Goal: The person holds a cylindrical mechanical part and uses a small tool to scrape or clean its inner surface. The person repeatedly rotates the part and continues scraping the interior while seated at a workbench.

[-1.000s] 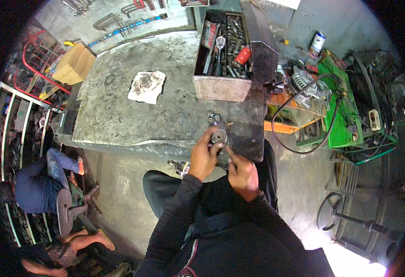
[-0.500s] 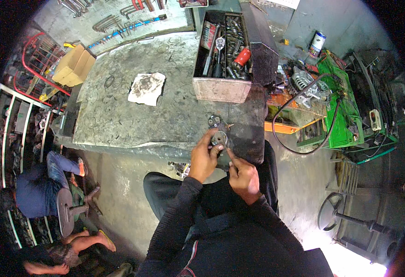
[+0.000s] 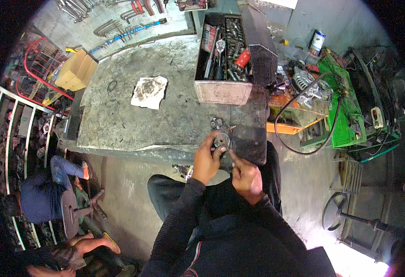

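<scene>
Over the front edge of the worktable (image 3: 110,120), my left hand (image 3: 208,159) grips a small round metal part (image 3: 221,140), its thumb on the lower rim. My right hand (image 3: 245,177) is curled just below and right of the part, index finger toward its edge; anything held in those fingers is too small or hidden to make out. A small dark metal component (image 3: 217,123) with several fittings lies on the table just beyond the part.
An open toolbox (image 3: 223,91) and stained paper (image 3: 148,92) lie on the table. Cardboard boxes (image 3: 76,71) stand left; a green crate (image 3: 345,124), alternator (image 3: 306,83) and looped hose (image 3: 295,151) are right. Two other people (image 3: 41,194) (image 3: 91,244) sit at lower left.
The whole scene has shifted slightly right and down in the picture. My two hands keep much the same pose around the round part, with only slight movement.
</scene>
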A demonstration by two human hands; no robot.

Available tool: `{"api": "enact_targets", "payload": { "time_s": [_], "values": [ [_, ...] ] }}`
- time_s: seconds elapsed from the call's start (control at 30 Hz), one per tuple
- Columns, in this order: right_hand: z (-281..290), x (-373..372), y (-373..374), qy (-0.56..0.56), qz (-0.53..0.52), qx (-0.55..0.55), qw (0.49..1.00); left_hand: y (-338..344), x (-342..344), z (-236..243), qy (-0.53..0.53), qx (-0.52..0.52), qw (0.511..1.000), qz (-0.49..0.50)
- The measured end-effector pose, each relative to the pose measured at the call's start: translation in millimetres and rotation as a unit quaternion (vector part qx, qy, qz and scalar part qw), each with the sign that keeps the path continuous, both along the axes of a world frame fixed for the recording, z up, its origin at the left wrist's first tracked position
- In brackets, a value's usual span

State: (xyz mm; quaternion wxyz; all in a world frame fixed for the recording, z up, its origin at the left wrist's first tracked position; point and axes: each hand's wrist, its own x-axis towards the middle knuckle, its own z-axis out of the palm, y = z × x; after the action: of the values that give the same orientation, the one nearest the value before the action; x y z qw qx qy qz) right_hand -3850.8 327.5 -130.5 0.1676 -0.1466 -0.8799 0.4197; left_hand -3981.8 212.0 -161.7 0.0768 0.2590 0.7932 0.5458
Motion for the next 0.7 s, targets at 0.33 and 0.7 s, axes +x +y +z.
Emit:
{"api": "enact_targets", "payload": {
  "time_s": [0.33,0.7],
  "values": [
    [-0.5,-2.6,2.2,-0.009,-0.006,-0.010,1.000,1.7,0.7,7.3,-0.024,-0.016,1.000,-0.004],
    [-6.5,-36.6,6.1,0.002,-0.004,0.012,1.000,0.7,-4.5,7.3,-0.015,-0.047,0.999,0.003]
  ]
}}
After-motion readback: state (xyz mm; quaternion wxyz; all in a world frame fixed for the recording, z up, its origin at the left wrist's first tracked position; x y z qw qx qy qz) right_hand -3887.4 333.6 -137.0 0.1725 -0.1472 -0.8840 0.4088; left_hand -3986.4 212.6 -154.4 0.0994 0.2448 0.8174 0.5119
